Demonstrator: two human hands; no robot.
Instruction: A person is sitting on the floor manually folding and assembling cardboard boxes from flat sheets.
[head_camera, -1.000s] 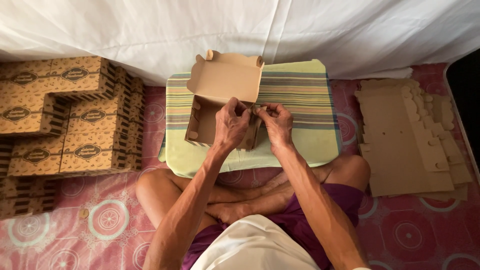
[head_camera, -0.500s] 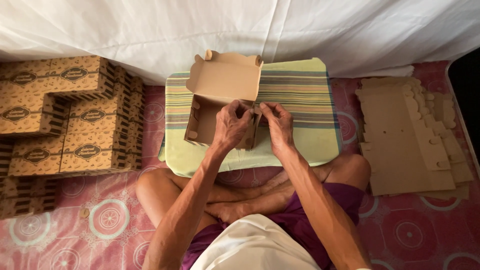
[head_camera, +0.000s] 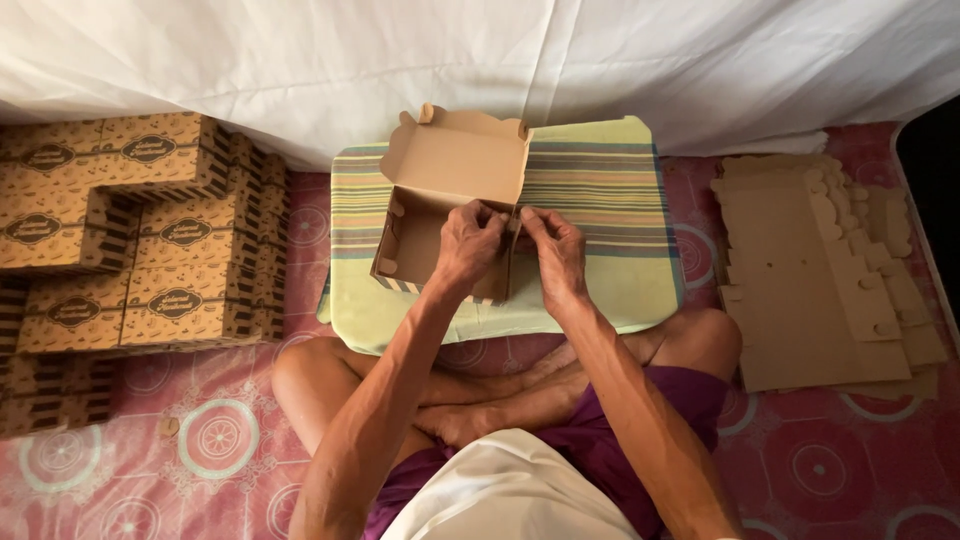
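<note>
Head view, looking down on a seated person. Cardboard box, half-assembled with lid upright, sits at centre on a striped cushion. Left hand pinches the box's right-hand wall with fingers closed on the cardboard; right hand, just beside it at 3 o'clock, pinches the same edge (fingertips nearly meeting). Finished boxes are stacked at 9 o'clock; flat cardboard blanks lie at 3 o'clock on a patterned red mat.
</note>
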